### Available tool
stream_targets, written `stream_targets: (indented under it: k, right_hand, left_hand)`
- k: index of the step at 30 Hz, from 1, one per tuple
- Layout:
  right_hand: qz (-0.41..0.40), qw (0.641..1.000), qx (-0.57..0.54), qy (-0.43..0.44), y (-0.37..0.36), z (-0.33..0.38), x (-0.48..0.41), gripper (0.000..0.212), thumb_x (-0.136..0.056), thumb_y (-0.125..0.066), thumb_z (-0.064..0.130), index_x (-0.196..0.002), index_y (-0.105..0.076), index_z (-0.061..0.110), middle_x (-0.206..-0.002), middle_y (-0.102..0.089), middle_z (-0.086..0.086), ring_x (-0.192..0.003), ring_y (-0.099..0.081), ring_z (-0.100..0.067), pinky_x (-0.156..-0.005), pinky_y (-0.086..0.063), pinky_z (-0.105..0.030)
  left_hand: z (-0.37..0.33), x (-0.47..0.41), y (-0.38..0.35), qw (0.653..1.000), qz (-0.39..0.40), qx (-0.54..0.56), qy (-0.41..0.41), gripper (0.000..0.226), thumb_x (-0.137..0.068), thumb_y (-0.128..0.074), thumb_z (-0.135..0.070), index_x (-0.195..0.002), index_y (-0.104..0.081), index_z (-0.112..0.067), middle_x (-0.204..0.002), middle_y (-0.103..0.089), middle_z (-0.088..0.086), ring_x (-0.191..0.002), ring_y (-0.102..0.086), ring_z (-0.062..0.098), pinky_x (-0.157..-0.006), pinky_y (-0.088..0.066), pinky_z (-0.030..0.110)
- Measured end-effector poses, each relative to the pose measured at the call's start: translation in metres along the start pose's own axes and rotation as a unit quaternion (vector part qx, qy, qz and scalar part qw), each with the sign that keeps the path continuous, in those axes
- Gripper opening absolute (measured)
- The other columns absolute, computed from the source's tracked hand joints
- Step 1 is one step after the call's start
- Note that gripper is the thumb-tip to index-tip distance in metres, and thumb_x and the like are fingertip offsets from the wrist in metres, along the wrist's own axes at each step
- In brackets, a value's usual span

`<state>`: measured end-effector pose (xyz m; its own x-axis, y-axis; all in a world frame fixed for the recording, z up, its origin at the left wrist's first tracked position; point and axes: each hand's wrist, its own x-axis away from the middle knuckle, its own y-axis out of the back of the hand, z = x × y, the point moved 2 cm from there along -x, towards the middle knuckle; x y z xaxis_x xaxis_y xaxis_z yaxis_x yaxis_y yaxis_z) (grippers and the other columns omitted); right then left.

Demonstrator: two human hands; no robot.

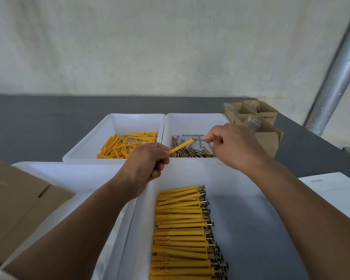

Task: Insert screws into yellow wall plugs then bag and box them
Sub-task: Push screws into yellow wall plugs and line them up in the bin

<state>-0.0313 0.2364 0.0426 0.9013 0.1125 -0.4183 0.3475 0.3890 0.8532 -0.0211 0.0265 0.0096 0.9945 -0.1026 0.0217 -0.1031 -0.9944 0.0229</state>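
- Above the near edge of the screw bin (190,120), toward the far side of the table (38,122), both hands meet. The L hand (143,160) pinches a yellow wall plug (180,146) by its tail end, thumb vs fingers, w/ the mouth aimed up and right.
- The R hand (230,146) pinches a screw (202,140) near its head. The tip is at the plug's mouth; can't tell if it's touching or just inside.
- Step in hand, my read: feeding the screw into the plug.
- Line up the screw axis w/ the plug axis before pushing. They look slightly angled to each other, so level the screw or tip the plug.
- Hold the plug firm, not crushed. Squeezing mid-sleeve would prob. narrow the bore, so the tail-end grip looks OK.
- Push straight, maybe w/ a slight twist. Stop w/ the head proud of the collar, as on the finished pcs (180,229).
- Those lie in a row on the left side of the near bin (230,178), heads toward its right. Lay the new one the same way at the row's far end.
- Work over the bins, so a dropped screw lands in stock and not on the table.
- Supply looks ample. Loose plugs (127,144) lie toward the near edge of the plug bin (113,122), and loose screws (192,152) pile at the near edge of theirs.
- Bagging/boxing of this lot isn't begun yet, I judge. Small cartons (267,138) sit by the table's right edge, and a flat carton (18,199) is at its near-left corner.
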Motion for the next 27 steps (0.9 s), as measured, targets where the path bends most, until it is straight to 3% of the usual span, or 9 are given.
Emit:
stream_targets:
  k: [6, 15, 21, 27]
  right_hand:
    - [-0.001, 1.000, 0.023, -0.003, 0.0023, 0.0012, 0.0027, 0.033, -0.091, -0.051, 0.008, -0.108, -0.072, 0.028, -0.089, -0.054, 0.007, -0.090, -0.055, -0.017, -0.074, -0.049, -0.032]
    - [0.001, 0.999, 0.037, 0.010, -0.0015, -0.0009, 0.0013, 0.034, -0.090, -0.050, 0.007, -0.104, -0.072, 0.029, -0.088, -0.048, 0.009, -0.088, -0.046, -0.014, -0.069, -0.035, -0.027]
    - [0.018, 0.999, 0.034, 0.037, -0.0052, 0.0005, 0.0013, 0.033, -0.092, -0.049, 0.009, -0.106, -0.071, 0.030, -0.089, -0.047, 0.010, -0.087, -0.042, -0.012, -0.070, -0.034, -0.027]
    - [0.043, 0.998, -0.005, 0.052, -0.0058, 0.0066, 0.0048, 0.036, -0.092, -0.053, 0.005, -0.114, -0.066, 0.029, -0.092, -0.055, 0.009, -0.092, -0.052, -0.014, -0.072, -0.041, -0.027]
  left_hand:
    - [0.0012, -0.0007, 0.0001, 1.000, -0.005, -0.004, -0.004, 0.024, -0.093, -0.047, -0.002, -0.087, -0.070, -0.001, -0.060, -0.053, 0.000, -0.046, -0.041, 0.005, -0.038, -0.031, 0.016]
    - [0.0016, -0.0009, -0.0007, 1.000, -0.013, -0.019, -0.003, 0.022, -0.092, -0.048, -0.002, -0.089, -0.069, 0.001, -0.061, -0.050, 0.000, -0.046, -0.039, 0.006, -0.037, -0.030, 0.015]
    - [0.0001, 0.0003, -0.0023, 1.000, -0.017, -0.020, 0.003, 0.019, -0.091, -0.049, 0.000, -0.089, -0.068, 0.001, -0.059, -0.050, 0.000, -0.044, -0.039, 0.005, -0.035, -0.029, 0.015]
    - [-0.0003, 0.0008, -0.0031, 0.999, -0.012, -0.038, -0.002, 0.018, -0.092, -0.049, 0.001, -0.090, -0.067, 0.001, -0.060, -0.049, 0.001, -0.043, -0.038, 0.004, -0.035, -0.029, 0.015]
